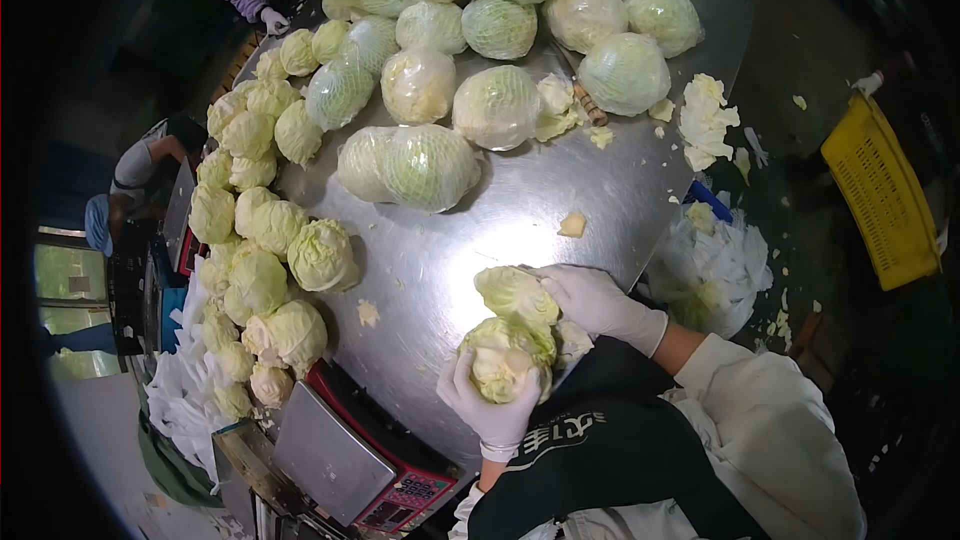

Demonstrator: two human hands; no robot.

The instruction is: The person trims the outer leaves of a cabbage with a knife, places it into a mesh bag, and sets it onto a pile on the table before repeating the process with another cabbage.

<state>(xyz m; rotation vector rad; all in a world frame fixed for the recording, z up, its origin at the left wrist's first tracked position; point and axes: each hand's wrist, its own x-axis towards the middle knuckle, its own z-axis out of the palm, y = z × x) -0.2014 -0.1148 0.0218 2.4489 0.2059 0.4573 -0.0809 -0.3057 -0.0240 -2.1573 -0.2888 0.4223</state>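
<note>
White-gloved left hand (488, 408) cupped a round green cabbage (505, 355), presumably steadying it; white-gloved right hand (595, 302) seemingly gripped a curled green leaf (515, 292).

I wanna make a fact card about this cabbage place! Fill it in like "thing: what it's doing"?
Left hand: white-gloved, holding a cabbage
Right hand: white-gloved, gripping an outer leaf; whether it is torn off is unclear
Table: shiny metal, with leaf scraps
Wrapped cabbages: clear film and netting, toward the far side
Bare cabbages: crowded along the left of the picture
Scale: red, with a flat metal plate
Crate: yellow, at the picture's right
</note>
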